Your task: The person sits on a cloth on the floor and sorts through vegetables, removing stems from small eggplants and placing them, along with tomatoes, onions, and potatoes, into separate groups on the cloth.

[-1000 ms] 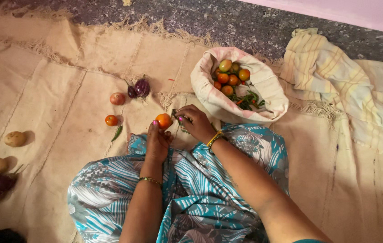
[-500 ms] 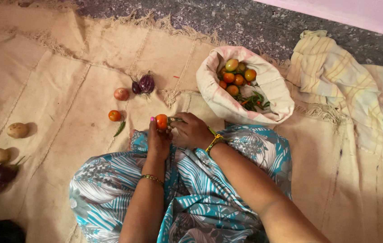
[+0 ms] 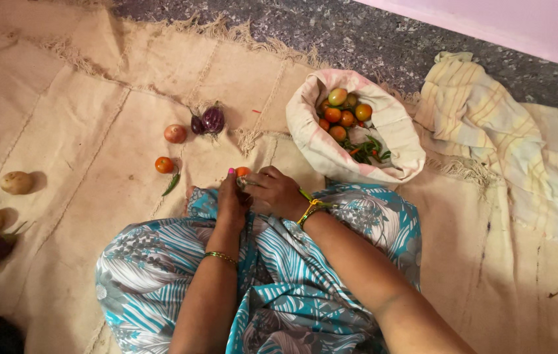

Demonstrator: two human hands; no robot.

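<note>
Head view, looking down over a seated person's lap, which is draped in a blue-and-white patterned garment [image 3: 279, 262]. Both hands meet just beyond the knees, above a tan woven mat [image 3: 95, 118]. An orange tomato [image 3: 243, 172] sits between them, mostly hidden; only its upper curve shows past the knuckles. The left hand [image 3: 231, 202] rises from below with its fingers [image 3: 231, 176] closed against the tomato's left side, a pink nail at the tip. The right hand [image 3: 274, 191] comes in from the right, its fingers curled over the fruit's right side and top, so the tomato is clamped between both hands; whether a green stalk is pinched there cannot be told. The tomato is round, with no clear long axis, and lies directly at the fingertips of both hands, neither nearer than the other. Just beyond and to the right stands an open cloth sack [image 3: 390, 131] holding tomatoes and green chillies [image 3: 367, 147]. Left of the hands, apart on the mat, lie a small red tomato [image 3: 164, 164] with a green chilli [image 3: 172, 184] beside it, an onion [image 3: 174, 133], and a purple brinjal [image 3: 212, 120]. Two potatoes [image 3: 16, 182] lie at far left. A striped cloth [image 3: 489, 131] is heaped at right.
</note>
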